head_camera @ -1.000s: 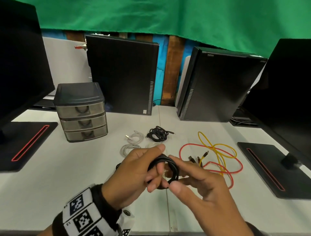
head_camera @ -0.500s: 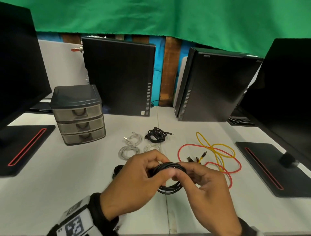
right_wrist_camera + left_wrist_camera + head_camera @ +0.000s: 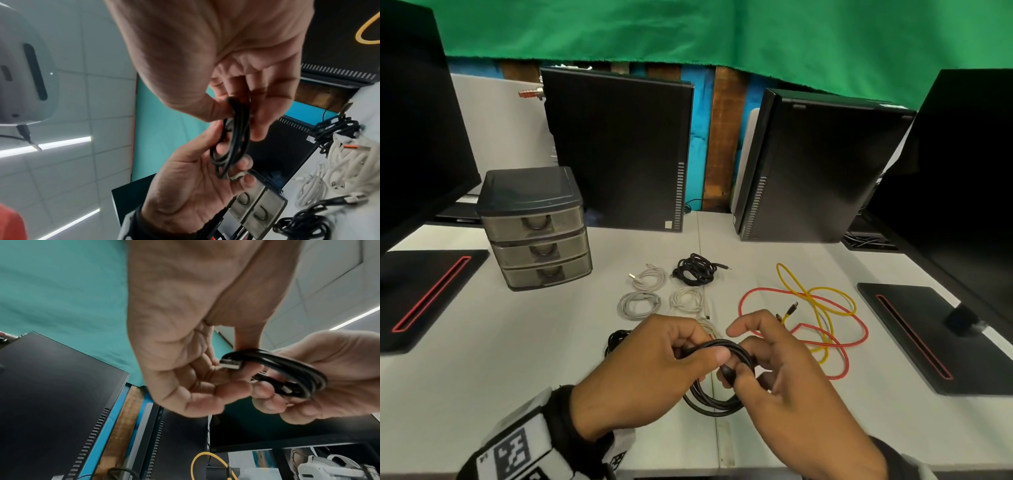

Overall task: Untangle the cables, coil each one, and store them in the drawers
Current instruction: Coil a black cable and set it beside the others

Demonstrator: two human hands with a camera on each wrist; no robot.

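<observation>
Above the table's front middle, both hands hold a coiled black cable (image 3: pixel 717 401). My left hand (image 3: pixel 702 353) grips the coil's top with thumb over it. My right hand (image 3: pixel 736 373) pinches the cable's plug end against the coil, index finger lifted. The left wrist view shows the coil (image 3: pixel 287 366) and its USB plug (image 3: pixel 230 364). In the right wrist view the coil (image 3: pixel 232 142) hangs between both hands. A grey three-drawer unit (image 3: pixel 536 228) stands at the left, all drawers closed. Red cable (image 3: pixel 835 329) and yellow cable (image 3: pixel 815 298) lie tangled at the right.
Three white coils (image 3: pixel 650 277) (image 3: pixel 638 305) (image 3: pixel 688 299) and a black bundle (image 3: pixel 697 269) lie mid-table; another black cable (image 3: pixel 616 339) shows behind my left hand. Two computer towers (image 3: pixel 619 147) (image 3: pixel 815 171) stand at the back. Monitor bases (image 3: pixel 424 298) (image 3: pixel 928 339) flank the sides.
The coil has turned from upright between the fingers to hanging lower below them. My right hand has shifted onto the plug end and its index finger has lifted.
</observation>
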